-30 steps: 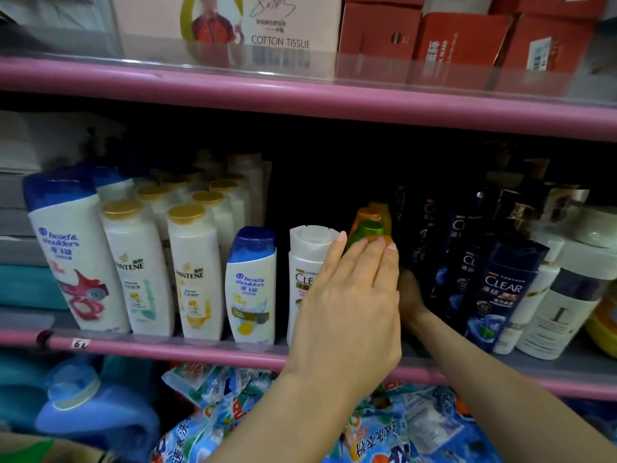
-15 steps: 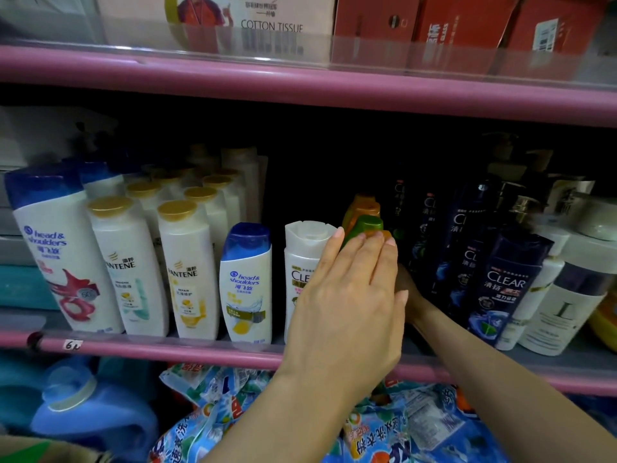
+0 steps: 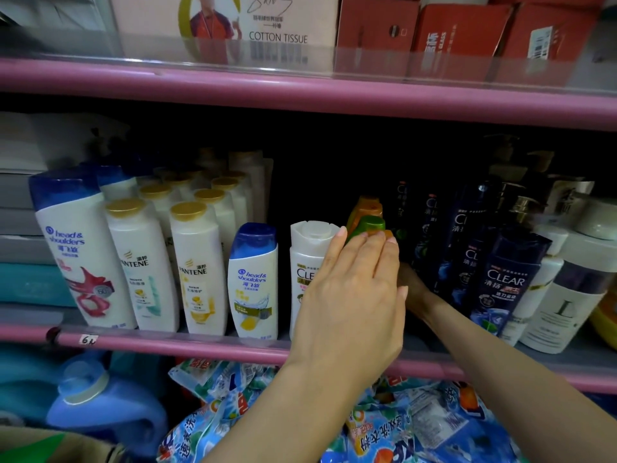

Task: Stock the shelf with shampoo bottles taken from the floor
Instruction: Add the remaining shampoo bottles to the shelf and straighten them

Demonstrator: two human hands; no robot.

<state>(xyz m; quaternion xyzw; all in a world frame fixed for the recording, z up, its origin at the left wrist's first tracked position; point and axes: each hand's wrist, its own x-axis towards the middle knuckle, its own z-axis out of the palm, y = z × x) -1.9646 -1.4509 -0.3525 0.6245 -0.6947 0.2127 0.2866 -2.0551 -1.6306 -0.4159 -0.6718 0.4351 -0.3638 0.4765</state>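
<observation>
Head view: my left hand (image 3: 350,295) lies flat, fingers straight, against the shampoo bottles (image 3: 365,225) on the pink shelf (image 3: 200,345), at one o'clock from it. My right hand (image 3: 412,285) reaches behind; its grip I cannot tell.

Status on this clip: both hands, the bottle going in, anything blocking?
Left hand open, flat against green-capped bottle. Right hand mostly hidden behind it, grip unclear. White Clear bottle and dark Clear bottles crowd both sides.
</observation>
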